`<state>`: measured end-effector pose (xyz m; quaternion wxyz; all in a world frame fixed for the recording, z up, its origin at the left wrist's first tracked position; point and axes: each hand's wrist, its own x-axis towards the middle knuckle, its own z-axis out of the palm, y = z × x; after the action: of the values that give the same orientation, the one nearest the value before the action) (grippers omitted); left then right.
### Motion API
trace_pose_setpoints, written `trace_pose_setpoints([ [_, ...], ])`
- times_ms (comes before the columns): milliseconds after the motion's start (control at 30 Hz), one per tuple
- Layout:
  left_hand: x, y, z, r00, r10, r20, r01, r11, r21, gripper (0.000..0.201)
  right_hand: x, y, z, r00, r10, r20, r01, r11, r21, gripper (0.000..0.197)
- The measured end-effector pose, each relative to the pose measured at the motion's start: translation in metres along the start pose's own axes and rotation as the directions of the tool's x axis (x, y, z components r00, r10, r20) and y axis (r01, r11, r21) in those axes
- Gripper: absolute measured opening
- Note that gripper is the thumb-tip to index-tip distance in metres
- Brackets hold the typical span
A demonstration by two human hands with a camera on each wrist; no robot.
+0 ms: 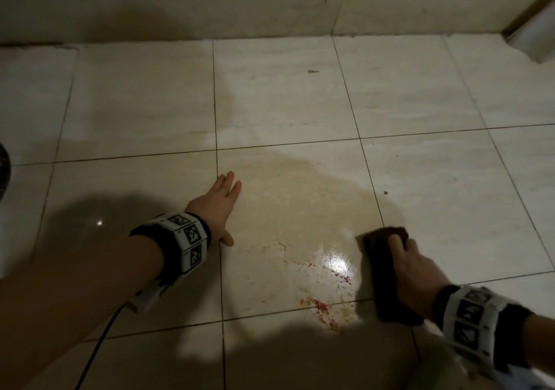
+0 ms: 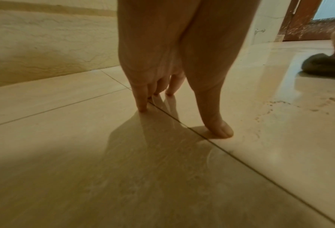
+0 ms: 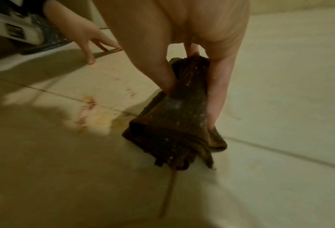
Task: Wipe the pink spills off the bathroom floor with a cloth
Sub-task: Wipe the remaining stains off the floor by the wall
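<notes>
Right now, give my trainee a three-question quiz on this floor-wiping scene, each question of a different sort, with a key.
1. True or false: the left hand holds the cloth.
2. Multiple choice: the pink spills that remain lie
A. under the left hand
B. between the two hands, nearer the right hand
C. against the far wall
3. Fill in: the left hand's fingertips rest on the ____.

Key
1. False: the right hand grips the dark folded cloth; the left hand holds nothing.
2. B
3. floor
</notes>
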<state>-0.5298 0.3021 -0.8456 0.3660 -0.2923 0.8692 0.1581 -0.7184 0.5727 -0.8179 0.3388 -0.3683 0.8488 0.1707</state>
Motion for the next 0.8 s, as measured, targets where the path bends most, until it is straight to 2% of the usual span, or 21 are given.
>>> trace_pose_setpoints([
  [100, 0.001, -0.002, 0.000, 1.000, 0.017, -0.002, -0.017, 1.000, 0.017, 0.118, -0.016, -0.036, 0.014, 0.992, -0.109, 0.066, 0.107, 0.994, 0.032, 0.061],
  [200, -0.002, -0.004, 0.000, 1.000, 0.031, -0.002, -0.031, 0.998, 0.045, 0.116, -0.022, -0.073, 0.018, 0.947, -0.282, 0.151, 0.277, 0.959, 0.058, 0.061],
  [267, -0.003, -0.007, -0.002, 0.999, 0.052, 0.008, -0.052, 0.996, 0.079, 0.114, -0.020, -0.087, 0.007, 0.926, -0.348, 0.145, 0.339, 0.937, 0.085, 0.065],
  [300, -0.003, -0.009, -0.004, 0.998, 0.063, 0.018, -0.065, 0.994, 0.092, 0.113, -0.015, -0.091, -0.003, 0.930, -0.353, 0.100, 0.345, 0.934, 0.090, 0.066],
  [367, -0.004, -0.015, -0.010, 0.995, 0.096, 0.035, -0.100, 0.985, 0.139, 0.109, 0.002, -0.094, -0.032, 0.933, -0.352, -0.078, 0.353, 0.936, -0.007, 0.066],
  [467, -0.007, -0.023, -0.014, 0.993, 0.114, 0.026, -0.117, 0.970, 0.211, 0.101, 0.037, -0.101, -0.081, 0.862, -0.376, -0.340, 0.333, 0.926, -0.180, 0.058],
  [533, -0.010, -0.027, -0.011, 0.997, 0.074, -0.006, -0.071, 0.974, 0.216, 0.100, 0.057, -0.114, -0.101, 0.827, -0.420, -0.372, 0.340, 0.903, -0.263, 0.052],
  [600, -0.014, -0.033, -0.006, 0.999, 0.020, -0.026, -0.014, 0.981, 0.192, 0.101, 0.070, -0.133, -0.105, 0.808, -0.497, -0.316, 0.392, 0.854, -0.341, 0.046],
  [700, -0.019, -0.040, -0.001, 0.999, -0.045, -0.032, 0.048, 0.992, 0.115, 0.101, 0.071, -0.162, -0.083, 0.764, -0.629, -0.139, 0.515, 0.726, -0.455, 0.044],
  [800, -0.019, -0.042, 0.000, 0.998, -0.045, -0.032, 0.048, 0.995, 0.092, 0.102, 0.051, -0.172, -0.043, 0.627, -0.779, -0.021, 0.662, 0.546, -0.513, 0.044],
])
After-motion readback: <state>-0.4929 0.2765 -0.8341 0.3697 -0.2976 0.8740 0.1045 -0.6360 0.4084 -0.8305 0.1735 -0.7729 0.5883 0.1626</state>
